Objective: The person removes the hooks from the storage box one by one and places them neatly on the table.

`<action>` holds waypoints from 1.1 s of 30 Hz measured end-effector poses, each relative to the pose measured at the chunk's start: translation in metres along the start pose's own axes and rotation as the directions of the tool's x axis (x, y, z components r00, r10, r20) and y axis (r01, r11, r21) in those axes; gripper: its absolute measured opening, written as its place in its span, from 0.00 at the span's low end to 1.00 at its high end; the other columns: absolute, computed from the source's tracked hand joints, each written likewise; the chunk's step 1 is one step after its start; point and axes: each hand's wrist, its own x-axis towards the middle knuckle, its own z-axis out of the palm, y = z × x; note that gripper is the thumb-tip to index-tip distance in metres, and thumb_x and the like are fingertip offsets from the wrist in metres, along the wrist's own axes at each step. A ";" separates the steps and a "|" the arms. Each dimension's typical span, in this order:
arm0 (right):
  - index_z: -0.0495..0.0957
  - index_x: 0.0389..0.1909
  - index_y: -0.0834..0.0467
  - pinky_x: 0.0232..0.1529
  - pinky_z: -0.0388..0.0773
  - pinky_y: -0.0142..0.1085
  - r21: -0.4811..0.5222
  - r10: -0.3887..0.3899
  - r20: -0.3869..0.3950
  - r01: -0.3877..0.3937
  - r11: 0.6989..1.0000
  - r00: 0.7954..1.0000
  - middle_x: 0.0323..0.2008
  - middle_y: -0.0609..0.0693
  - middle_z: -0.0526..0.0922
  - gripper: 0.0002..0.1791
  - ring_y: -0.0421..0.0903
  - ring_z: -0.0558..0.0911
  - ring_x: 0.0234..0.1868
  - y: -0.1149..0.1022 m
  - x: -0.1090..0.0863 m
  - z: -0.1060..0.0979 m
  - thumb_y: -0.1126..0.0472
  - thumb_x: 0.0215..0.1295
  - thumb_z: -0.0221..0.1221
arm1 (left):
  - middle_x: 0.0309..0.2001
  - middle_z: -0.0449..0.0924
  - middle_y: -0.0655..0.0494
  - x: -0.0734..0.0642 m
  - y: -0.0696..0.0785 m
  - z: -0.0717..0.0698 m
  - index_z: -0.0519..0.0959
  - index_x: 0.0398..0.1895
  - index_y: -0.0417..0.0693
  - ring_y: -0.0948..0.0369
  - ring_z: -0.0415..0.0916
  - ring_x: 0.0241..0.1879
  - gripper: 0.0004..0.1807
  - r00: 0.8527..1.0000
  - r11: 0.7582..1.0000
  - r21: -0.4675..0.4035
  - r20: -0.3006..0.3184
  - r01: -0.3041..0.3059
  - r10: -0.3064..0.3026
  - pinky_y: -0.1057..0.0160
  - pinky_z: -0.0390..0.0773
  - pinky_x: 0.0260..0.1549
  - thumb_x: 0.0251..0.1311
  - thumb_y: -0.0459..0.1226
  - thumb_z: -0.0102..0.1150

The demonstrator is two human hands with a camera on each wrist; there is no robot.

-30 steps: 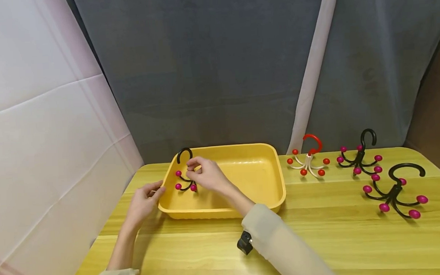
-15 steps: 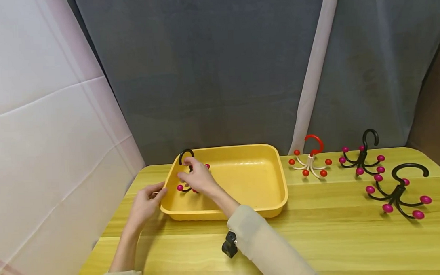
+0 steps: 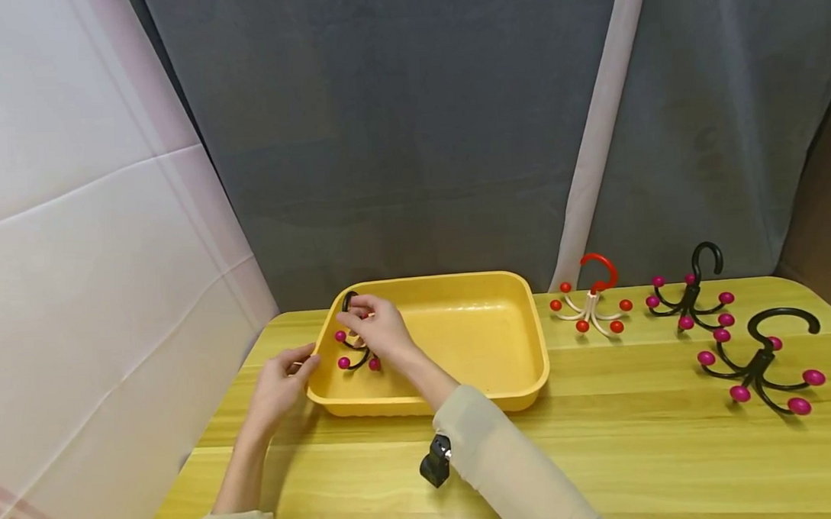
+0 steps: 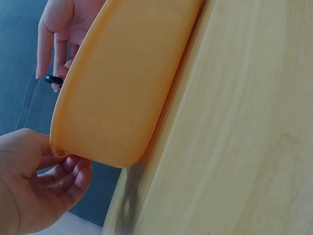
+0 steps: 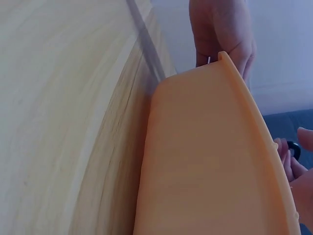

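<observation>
A yellow plastic basin [image 3: 460, 349] sits on the table. My left hand [image 3: 278, 383] pinches its left rim, thumb and fingers at the edge; the left wrist view shows that hand [image 4: 29, 181] at the basin's corner. Inside the basin's left end is a black multi-arm hook hanger [image 3: 343, 363] with magenta ball tips. My right hand [image 3: 384, 333] grips this hanger near its curved top, hiding most of its stem. Only the black hook [image 5: 296, 148] shows past the rim in the right wrist view, between the right hand's fingers.
To the basin's right stand a white hanger [image 3: 591, 307] with red hook and balls, and two black hangers with magenta balls, one farther back [image 3: 689, 299] and one nearer [image 3: 758, 362]. A grey curtain [image 3: 418, 137] hangs behind the wooden table [image 3: 368, 475]; white cloth [image 3: 99, 263] hangs at left.
The right hand has shifted and turned about the hanger's top; the hook now sits lower and looks narrower, partly behind the fingers. My left hand stays on the rim.
</observation>
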 end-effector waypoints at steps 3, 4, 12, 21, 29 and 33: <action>0.80 0.52 0.67 0.31 0.82 0.32 -0.093 -0.051 -0.025 0.048 0.995 0.998 0.37 0.54 0.84 0.18 0.57 0.85 0.37 0.001 -0.002 -0.001 0.61 0.67 0.67 | 0.52 0.79 0.33 0.000 -0.001 0.001 0.74 0.63 0.27 0.45 0.80 0.46 0.22 1.000 1.000 0.002 -0.003 -0.004 0.004 0.72 0.77 0.36 0.73 0.34 0.56; 0.81 0.50 0.67 0.31 0.82 0.32 -0.116 -0.067 -0.033 0.063 0.991 0.997 0.36 0.53 0.84 0.17 0.54 0.86 0.34 0.001 -0.002 -0.002 0.60 0.67 0.67 | 0.52 0.79 0.33 0.001 -0.001 0.001 0.74 0.63 0.27 0.45 0.80 0.47 0.22 1.000 1.000 0.003 -0.004 -0.007 0.007 0.73 0.77 0.36 0.73 0.34 0.56; 0.85 0.42 0.65 0.33 0.80 0.27 -0.219 -0.157 -0.048 0.143 0.965 0.986 0.33 0.53 0.86 0.11 0.40 0.83 0.31 -0.001 -0.004 -0.009 0.61 0.66 0.67 | 0.52 0.79 0.32 0.001 -0.001 0.001 0.74 0.63 0.27 0.44 0.81 0.47 0.22 1.000 1.000 0.008 -0.005 -0.015 0.015 0.73 0.77 0.37 0.73 0.34 0.56; 0.85 0.42 0.67 0.34 0.80 0.28 -0.223 -0.208 -0.068 0.188 0.957 0.976 0.34 0.56 0.87 0.09 0.47 0.85 0.33 -0.007 -0.006 -0.020 0.64 0.67 0.65 | 0.51 0.79 0.32 -0.001 0.000 0.001 0.74 0.62 0.26 0.44 0.80 0.47 0.21 1.000 1.000 0.003 -0.012 -0.011 0.011 0.73 0.77 0.36 0.73 0.34 0.56; 0.85 0.44 0.68 0.32 0.82 0.32 -0.185 -0.242 -0.052 0.229 0.956 0.969 0.34 0.58 0.87 0.10 0.45 0.85 0.28 -0.017 -0.010 -0.032 0.64 0.68 0.65 | 0.51 0.80 0.34 0.000 -0.002 0.001 0.74 0.63 0.28 0.49 0.79 0.45 0.22 1.000 1.000 0.018 -0.016 -0.007 0.007 0.72 0.77 0.37 0.73 0.36 0.56; 0.84 0.44 0.69 0.36 0.85 0.45 -0.133 -0.262 -0.057 0.253 0.958 0.963 0.36 0.61 0.87 0.10 0.42 0.83 0.26 -0.023 -0.013 -0.040 0.65 0.68 0.65 | 0.52 0.80 0.34 0.000 -0.002 0.001 0.75 0.63 0.28 0.49 0.79 0.45 0.22 1.000 1.000 0.018 -0.014 0.003 -0.003 0.72 0.77 0.37 0.73 0.36 0.56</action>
